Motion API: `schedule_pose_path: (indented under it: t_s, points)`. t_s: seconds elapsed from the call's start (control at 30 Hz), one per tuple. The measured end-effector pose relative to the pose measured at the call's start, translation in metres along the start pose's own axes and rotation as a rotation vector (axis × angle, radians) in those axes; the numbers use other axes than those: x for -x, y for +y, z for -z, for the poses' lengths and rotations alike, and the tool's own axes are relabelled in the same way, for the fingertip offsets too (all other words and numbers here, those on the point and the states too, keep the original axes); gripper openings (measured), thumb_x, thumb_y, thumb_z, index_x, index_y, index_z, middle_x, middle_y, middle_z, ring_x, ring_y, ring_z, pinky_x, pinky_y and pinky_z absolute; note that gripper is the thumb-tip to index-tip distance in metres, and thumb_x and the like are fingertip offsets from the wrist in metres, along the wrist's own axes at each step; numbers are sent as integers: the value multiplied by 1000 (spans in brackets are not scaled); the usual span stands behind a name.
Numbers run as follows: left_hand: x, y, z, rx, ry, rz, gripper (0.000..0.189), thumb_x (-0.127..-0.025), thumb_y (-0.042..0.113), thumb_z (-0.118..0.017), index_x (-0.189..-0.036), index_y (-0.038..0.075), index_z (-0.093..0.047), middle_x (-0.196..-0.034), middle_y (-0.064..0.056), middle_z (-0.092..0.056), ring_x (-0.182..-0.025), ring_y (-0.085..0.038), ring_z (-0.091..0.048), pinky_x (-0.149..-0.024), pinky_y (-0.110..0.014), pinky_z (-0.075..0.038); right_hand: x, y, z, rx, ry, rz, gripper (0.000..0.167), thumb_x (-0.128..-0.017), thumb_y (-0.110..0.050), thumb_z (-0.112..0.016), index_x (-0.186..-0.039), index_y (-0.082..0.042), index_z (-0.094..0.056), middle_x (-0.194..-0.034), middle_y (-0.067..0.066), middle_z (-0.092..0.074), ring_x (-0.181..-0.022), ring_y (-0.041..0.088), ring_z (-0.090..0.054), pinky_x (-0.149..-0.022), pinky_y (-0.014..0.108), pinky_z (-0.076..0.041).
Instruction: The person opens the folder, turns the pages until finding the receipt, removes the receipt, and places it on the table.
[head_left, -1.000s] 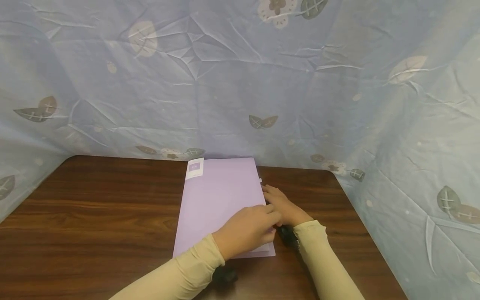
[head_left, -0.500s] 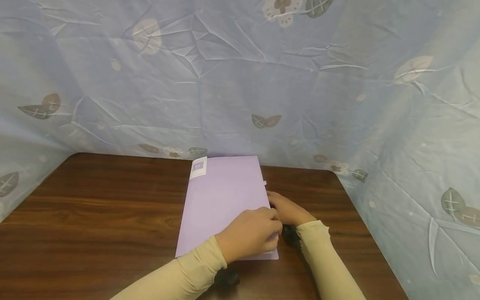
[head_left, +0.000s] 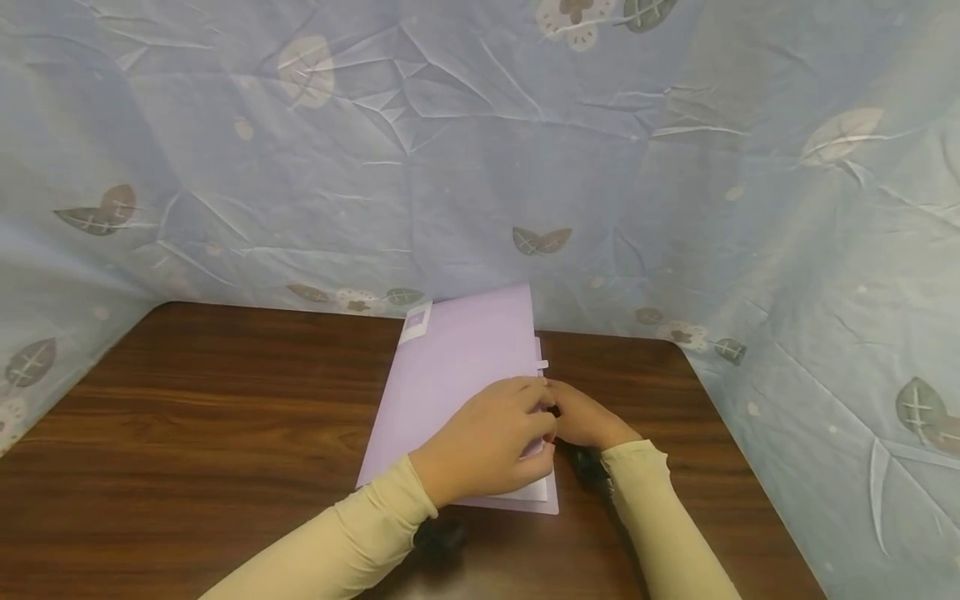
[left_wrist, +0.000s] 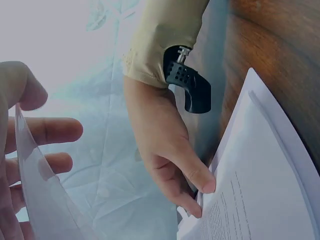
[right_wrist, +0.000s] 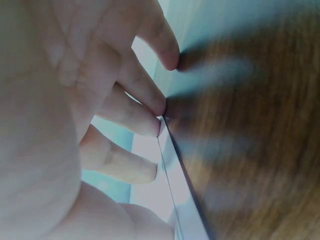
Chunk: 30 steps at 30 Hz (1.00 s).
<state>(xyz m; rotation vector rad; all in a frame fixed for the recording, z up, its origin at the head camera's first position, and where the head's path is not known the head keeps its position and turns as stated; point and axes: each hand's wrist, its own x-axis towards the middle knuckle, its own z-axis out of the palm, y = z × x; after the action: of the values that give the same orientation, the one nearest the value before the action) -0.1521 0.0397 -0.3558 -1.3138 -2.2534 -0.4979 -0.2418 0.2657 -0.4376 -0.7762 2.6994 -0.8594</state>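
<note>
Cream sleeves (head_left: 330, 537) enter at lower left and lower right, black wrist mount (left_wrist: 197, 92) on the right one. Left hand (head_left: 483, 437), lower middle: thumb and fingers pinch the front cover (left_wrist: 62, 212) of a lilac folder (head_left: 442, 383), holding it partly raised. Right hand (head_left: 588, 417), right of centre: fingertips at the folder's right edge, thumb on the page (left_wrist: 260, 165); can't tell if it's a firm grip. Page has printed lines, too small to read. Folder sits centre to lower middle of the head view on a brown wood-grain surface (head_left: 225, 417). Small white tab (head_left: 542, 364), right edge. White label (head_left: 416, 323) with purple square, cover's upper left corner, text illegible. Pale blue fabric (head_left: 465, 183) behind, leaf and flower print.
</note>
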Motion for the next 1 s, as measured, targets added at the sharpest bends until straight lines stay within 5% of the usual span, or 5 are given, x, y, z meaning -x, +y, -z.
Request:
schedule_pose_path:
  t_s: [0.3,0.43,0.53,0.7,1.0]
  points:
    - [-2,-3,-3,-3,-76,31,30,-96,47,-67,-97,19,-74,-118,-1,-64,-122,-19,-59,-103,-36,-49,3,-1,1,26,9,35,46,-86,-6,-71,-130,-19,-66,-129,-2,-66,-112,19,-61,-102,49,-49]
    - [-3,-6,0,-34,-68,32,33,-96,51,-67,-97,19,-75,-112,-1,-62,-117,-20,-58,-98,-37,-49,4,-3,0,104,20,-11,54,-90,-10,-68,-143,-17,-59,-145,5,-60,-135,29,-54,-117,68,-27]
    - [-3,-9,4,-24,-44,38,33,-95,53,-68,-90,21,-72,-107,1,-60,-114,-20,-56,-96,-37,-48,4,-5,-1,135,12,-79,60,-93,-12,-64,-151,-18,-51,-155,7,-52,-148,33,-41,-116,77,-5]
    - [-2,-14,11,-1,3,46,34,-95,54,-69,-83,22,-66,-111,0,-62,-116,-21,-56,-98,-38,-47,3,-8,-3,135,-8,-109,63,-98,-14,-59,-158,-19,-43,-162,8,-42,-154,35,-28,-115,77,2]
    - [3,-22,26,38,72,32,33,-97,51,-66,-88,19,-67,-109,0,-59,-112,-21,-55,-97,-38,-47,5,-5,-2,143,-7,-93,38,-97,-27,-73,-130,-15,-60,-160,15,-43,-154,36,-26,-117,75,-7]
